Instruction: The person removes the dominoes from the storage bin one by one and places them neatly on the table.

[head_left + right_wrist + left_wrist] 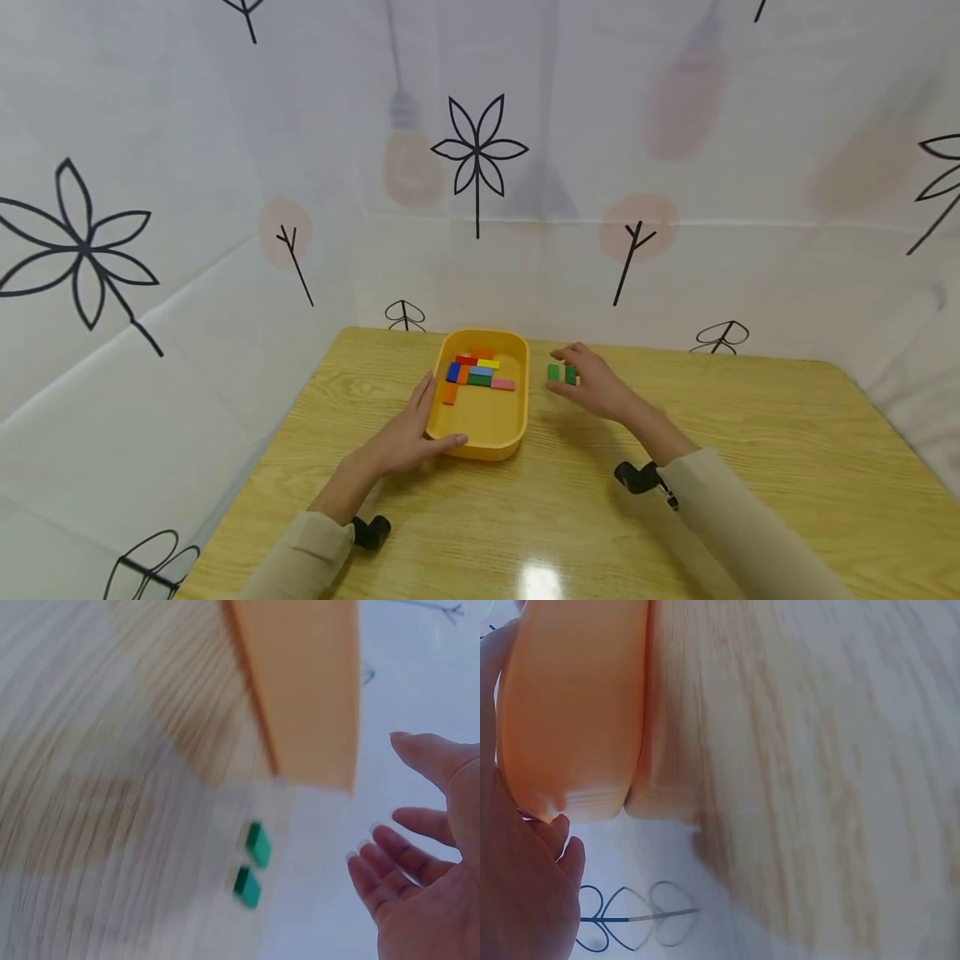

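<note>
we steady the tray w/ left hand; right hand, grip released, should pinch one green block cleanly.

Looks like a staged recording booth rather than a lived-in room: pale fabric sheets printed with black line-drawn flowers, twigs and faded light bulbs hung as walls on the left, far and right sides, closing in one light wood-grain desk.
</note>
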